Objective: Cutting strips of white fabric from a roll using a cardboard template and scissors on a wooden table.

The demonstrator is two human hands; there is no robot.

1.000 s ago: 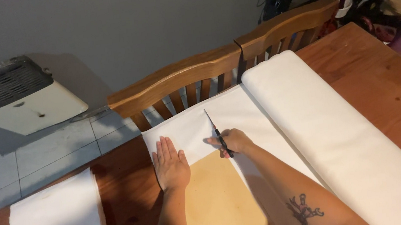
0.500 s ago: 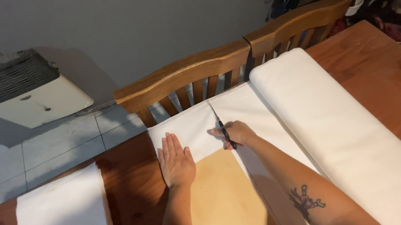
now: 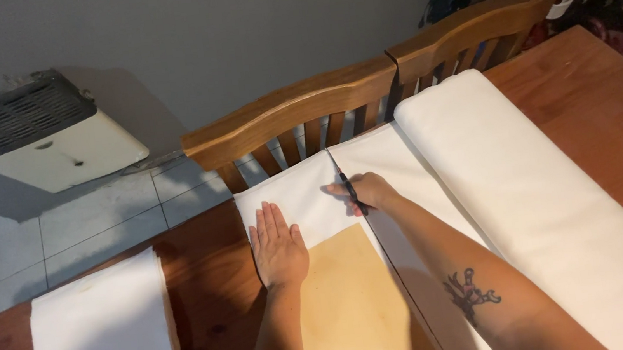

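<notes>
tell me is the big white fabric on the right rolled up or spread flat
Rolled up: the white fabric roll lies as a thick rounded bolt across the table, with only its loose end spread flat under the right hand.

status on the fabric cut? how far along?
Done: the slit runs up along the tan pattern's right edge. In hand: right hand works the scissors near the fabric's far edge; left hand lies flat on it. Left: a short uncut strip before the edge.

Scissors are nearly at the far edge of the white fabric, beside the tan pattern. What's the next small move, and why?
Probably one more short snip toward the chairs: the scissors in the right hand sit just short of the white fabric edge, while the left hand presses it flat beside the tan pattern.
</notes>
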